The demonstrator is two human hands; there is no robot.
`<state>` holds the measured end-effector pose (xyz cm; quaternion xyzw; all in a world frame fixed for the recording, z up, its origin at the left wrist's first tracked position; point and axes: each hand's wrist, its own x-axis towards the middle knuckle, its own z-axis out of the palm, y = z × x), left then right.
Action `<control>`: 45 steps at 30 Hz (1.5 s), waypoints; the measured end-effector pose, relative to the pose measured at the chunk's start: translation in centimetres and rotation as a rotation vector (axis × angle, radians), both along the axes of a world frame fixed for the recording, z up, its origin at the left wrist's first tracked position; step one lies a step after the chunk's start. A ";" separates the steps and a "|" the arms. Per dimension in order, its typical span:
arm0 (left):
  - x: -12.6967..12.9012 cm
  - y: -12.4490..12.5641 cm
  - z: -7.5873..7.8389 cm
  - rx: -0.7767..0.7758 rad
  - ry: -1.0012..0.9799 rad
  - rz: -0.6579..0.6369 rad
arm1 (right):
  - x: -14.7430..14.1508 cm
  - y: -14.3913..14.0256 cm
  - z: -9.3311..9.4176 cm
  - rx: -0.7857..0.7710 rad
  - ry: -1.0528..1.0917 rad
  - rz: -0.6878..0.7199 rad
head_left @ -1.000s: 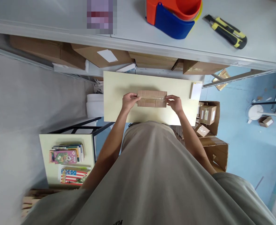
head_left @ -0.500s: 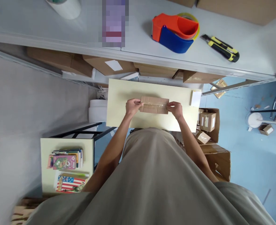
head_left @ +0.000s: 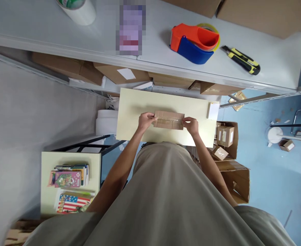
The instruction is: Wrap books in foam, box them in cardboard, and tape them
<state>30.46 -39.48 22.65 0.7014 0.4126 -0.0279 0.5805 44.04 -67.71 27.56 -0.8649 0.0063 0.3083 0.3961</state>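
A flat brown cardboard package lies lengthwise on the pale yellow tabletop in front of me. Clear tape runs along its middle seam. My left hand pinches its left end, thumb and forefinger closed at the seam. At the opposite end, my right hand has its fingers pinched on the edge by the tape. Whether either hand grips cardboard or only the tape's end is too small to make out. Both palms face down.
On the grey shelf ahead are an orange-and-blue tape dispenser, a yellow-black utility knife and a tape roll. Open cartons stand at the right. Books lie on a side table at the left.
The view has shifted slightly, so the shelf and table sit a little lower in the picture. Both hands stay at the package's two ends.
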 end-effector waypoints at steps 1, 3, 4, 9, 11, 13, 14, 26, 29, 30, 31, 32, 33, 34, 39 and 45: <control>0.0 -0.1 0.2 0.025 -0.004 -0.024 | -0.1 0.1 0.2 -0.024 -0.019 0.027; 0.2 -0.2 1.0 0.114 0.001 -0.067 | -0.3 0.2 0.7 -0.074 -0.057 0.087; 0.3 -0.3 1.6 0.180 0.005 -0.088 | -0.3 0.3 1.1 -0.096 -0.078 0.123; 2.7 -0.4 5.7 0.438 -0.049 -0.254 | 0.9 1.0 4.8 -0.233 -0.192 0.357; 4.5 -0.1 8.3 0.398 -0.127 -0.309 | 2.3 1.9 7.7 -0.226 -0.315 0.422; 6.7 0.4 11.5 0.323 -0.255 -0.329 | 4.2 3.4 11.7 -0.099 -0.517 0.456; 7.9 0.6 13.2 0.295 -0.336 -0.329 | 5.4 4.3 13.9 -0.004 -0.636 0.465; 16.7 -0.7 23.8 0.335 -0.794 -0.177 | 17.6 16.1 22.7 -0.506 -0.739 0.709; 15.4 -1.3 22.0 0.228 -0.756 -0.174 | 17.6 16.6 22.0 -0.556 -0.800 0.691; 14.9 -1.5 21.2 0.178 -0.740 -0.175 | 17.6 16.6 21.9 -0.567 -0.819 0.673; 14.4 -1.7 20.4 0.122 -0.724 -0.171 | 17.5 16.6 21.8 -0.584 -0.829 0.656; 13.9 -1.9 19.5 0.066 -0.711 -0.162 | 17.4 16.6 21.6 -0.598 -0.833 0.640; 13.3 -2.1 18.8 0.014 -0.705 -0.150 | 17.2 16.4 21.5 -0.601 -0.838 0.620; 12.6 -2.4 18.1 -0.024 -0.708 -0.135 | 16.8 16.0 21.2 -0.585 -0.844 0.595; 7.3 -4.0 16.1 -0.023 -0.803 -0.050 | 9.0 11.5 18.1 -0.214 -0.771 0.398; -0.4 -6.0 13.4 -0.153 -0.651 -0.026 | -4.1 7.7 12.2 0.308 -0.286 0.181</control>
